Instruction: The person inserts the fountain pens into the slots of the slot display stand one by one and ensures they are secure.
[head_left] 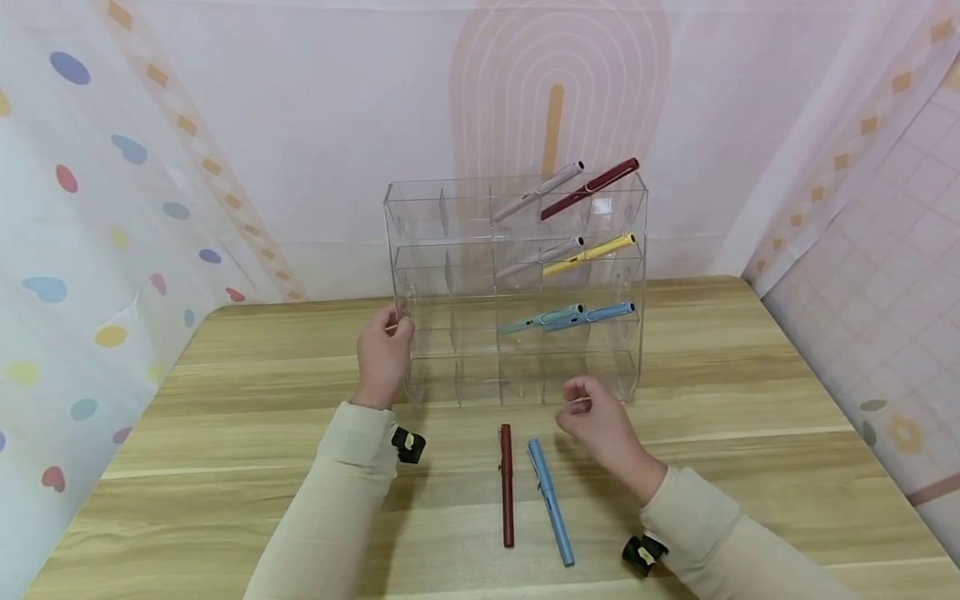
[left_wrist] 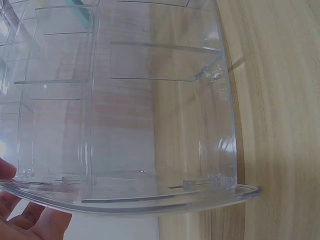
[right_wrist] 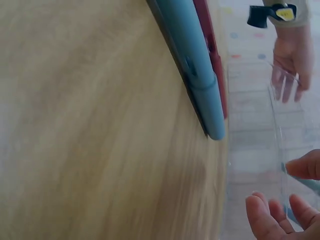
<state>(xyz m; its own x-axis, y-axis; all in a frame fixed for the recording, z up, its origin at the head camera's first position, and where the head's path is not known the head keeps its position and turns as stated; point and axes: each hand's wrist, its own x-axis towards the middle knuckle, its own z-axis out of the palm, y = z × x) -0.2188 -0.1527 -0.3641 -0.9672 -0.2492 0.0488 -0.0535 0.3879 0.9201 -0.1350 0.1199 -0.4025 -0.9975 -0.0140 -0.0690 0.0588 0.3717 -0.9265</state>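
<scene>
A clear acrylic pen rack (head_left: 472, 354) stands upright at the back of the table. My left hand (head_left: 384, 354) grips its left side panel, thumb (left_wrist: 6, 170) on the inner face and fingers (left_wrist: 50, 222) outside. My right hand (head_left: 600, 421) hovers before the rack's lower right, fingers bent, thumb and fingertips apart, nothing between them. On the table before the rack lie a dark red pen (head_left: 507, 487) and a blue pen (head_left: 551, 504). Paired in the rack are pale grey (head_left: 540, 192) and dark red (head_left: 592, 187) pens, grey (head_left: 542, 257) and yellow (head_left: 591, 255) pens, green (head_left: 540, 320) and blue (head_left: 600, 315) pens.
The wooden table (head_left: 247, 400) meets a patterned cloth backdrop (head_left: 315, 125) behind and at both sides. Each sleeve has a black wrist camera (head_left: 408, 446) at its cuff. Slots in the rack's left columns and bottom row hold no pens.
</scene>
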